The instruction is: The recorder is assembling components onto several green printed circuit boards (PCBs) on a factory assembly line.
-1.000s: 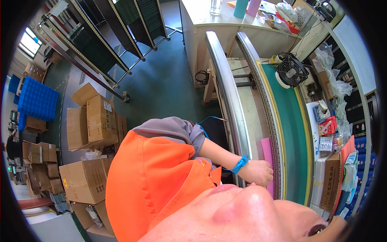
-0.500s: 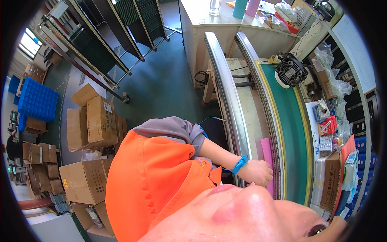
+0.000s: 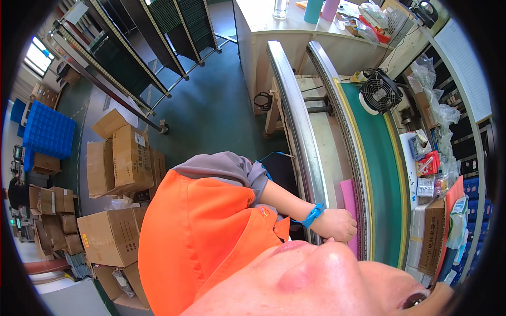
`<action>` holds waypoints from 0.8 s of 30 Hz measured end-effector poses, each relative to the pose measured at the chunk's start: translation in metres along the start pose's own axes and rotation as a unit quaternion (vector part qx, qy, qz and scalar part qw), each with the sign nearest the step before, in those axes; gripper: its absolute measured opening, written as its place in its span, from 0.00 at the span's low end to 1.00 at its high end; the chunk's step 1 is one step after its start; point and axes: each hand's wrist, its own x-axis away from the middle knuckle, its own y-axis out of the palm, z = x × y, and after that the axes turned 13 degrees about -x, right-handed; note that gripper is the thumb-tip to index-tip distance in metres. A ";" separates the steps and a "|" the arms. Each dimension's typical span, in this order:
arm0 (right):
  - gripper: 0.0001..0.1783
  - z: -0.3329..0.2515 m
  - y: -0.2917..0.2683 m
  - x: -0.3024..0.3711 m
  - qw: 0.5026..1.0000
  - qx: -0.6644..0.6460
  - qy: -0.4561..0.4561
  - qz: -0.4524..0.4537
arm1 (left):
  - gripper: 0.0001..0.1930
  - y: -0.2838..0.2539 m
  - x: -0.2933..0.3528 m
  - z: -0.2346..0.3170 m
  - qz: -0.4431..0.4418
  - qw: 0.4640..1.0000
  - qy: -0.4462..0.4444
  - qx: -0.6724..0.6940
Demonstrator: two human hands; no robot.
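My left hand (image 3: 336,225) has its fingers curled in, with a blue wrist strap (image 3: 314,215) around the wrist. It is over the near part of the conveyor, beside a pink strip (image 3: 348,197). What the fingers hold, if anything, is hidden. A metal rail (image 3: 300,121) runs under my bare left forearm. On the far side of the pink strip lie a chain track (image 3: 354,158) and a green belt (image 3: 377,168) with yellow edges. I cannot see my right hand; the lower part of the picture is blocked.
A black fan (image 3: 380,90) stands at the belt's far end. Cardboard boxes (image 3: 108,237) are stacked at left, below wheeled racks (image 3: 153,47). A white table (image 3: 258,31) with bottles is at the back. Plastic bags and a narrow carton (image 3: 433,237) line the right side.
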 end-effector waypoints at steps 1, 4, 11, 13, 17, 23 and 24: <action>0.19 0.000 -0.001 0.000 1.000 0.000 0.000 0.000 | 0.09 0.000 0.000 0.000 0.001 1.000 0.000 0.000; 0.19 0.000 -0.003 0.001 1.000 0.003 0.021 -0.020 | 0.09 0.000 0.000 0.000 -0.001 1.000 -0.001 0.003; 0.19 0.002 -0.001 0.001 1.000 0.007 0.008 -0.012 | 0.09 0.002 0.001 0.000 -0.002 1.000 -0.001 0.002; 0.19 0.002 0.000 0.001 1.000 0.006 0.001 -0.007 | 0.09 0.003 0.001 -0.001 0.001 1.000 0.000 0.002; 0.18 -0.003 -0.002 -0.002 1.000 0.021 -0.004 -0.020 | 0.09 0.002 0.001 -0.001 -0.005 1.000 -0.002 -0.001; 0.18 -0.004 -0.002 -0.001 0.999 0.025 -0.004 -0.028 | 0.10 -0.002 0.001 0.001 -0.006 1.000 -0.002 -0.012; 0.19 -0.003 -0.001 0.000 1.000 0.020 -0.003 -0.018 | 0.10 -0.003 0.001 0.001 -0.005 1.000 -0.001 -0.013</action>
